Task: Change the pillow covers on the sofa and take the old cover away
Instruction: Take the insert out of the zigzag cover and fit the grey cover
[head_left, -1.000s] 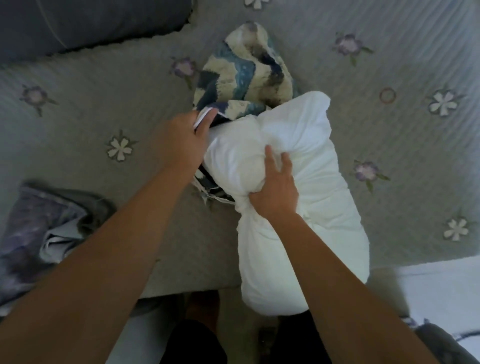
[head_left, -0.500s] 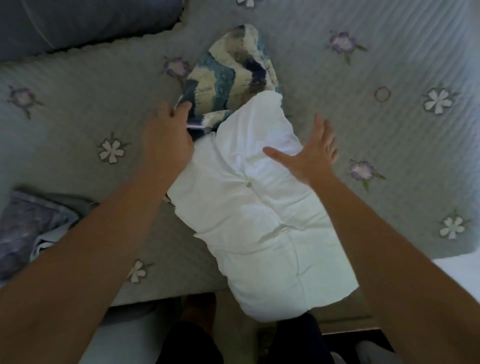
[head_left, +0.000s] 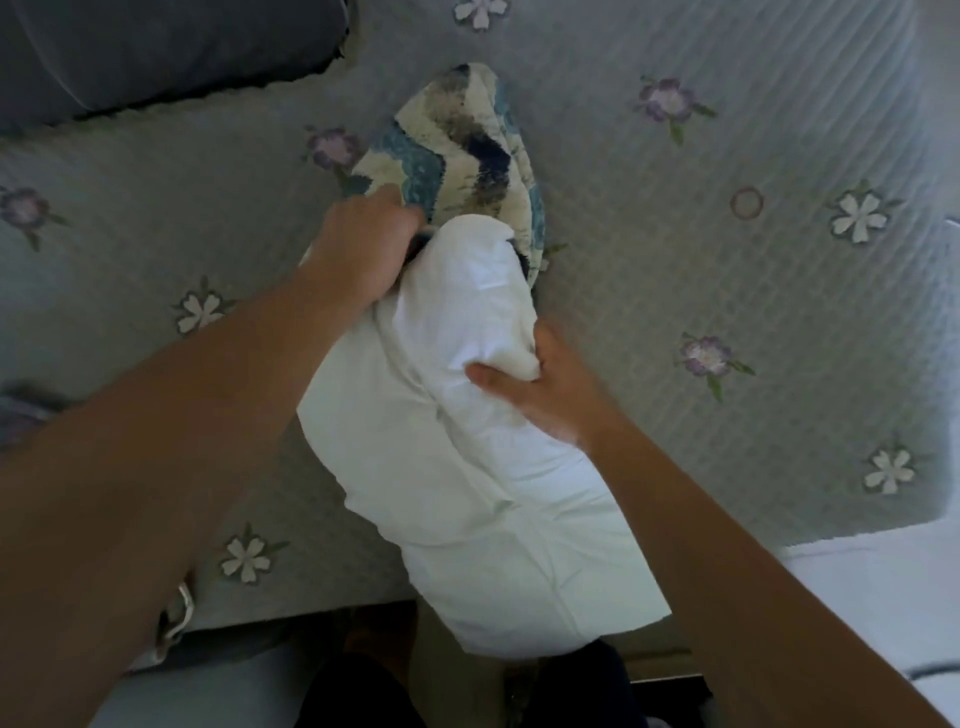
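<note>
- At the far left, a dark grey sofa cushion (head_left: 156, 47) sits at the top, on the grey quilted sofa throw with stitched flowers (head_left: 727, 291).
- Next, the left hand (head_left: 358, 249) is closed, gripping the open edge of the blue and cream zigzag pillow cover (head_left: 467, 150).
- Beside it, the soft white pillow (head_left: 467, 467) has its top end inside the cover.
- On the right, the right hand (head_left: 545, 395) squeezes a bunch of the pillow.

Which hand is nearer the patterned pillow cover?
Left. The left hand grips the patterned cover's open edge; the right hand is lower down, clutching the white pillow.
</note>
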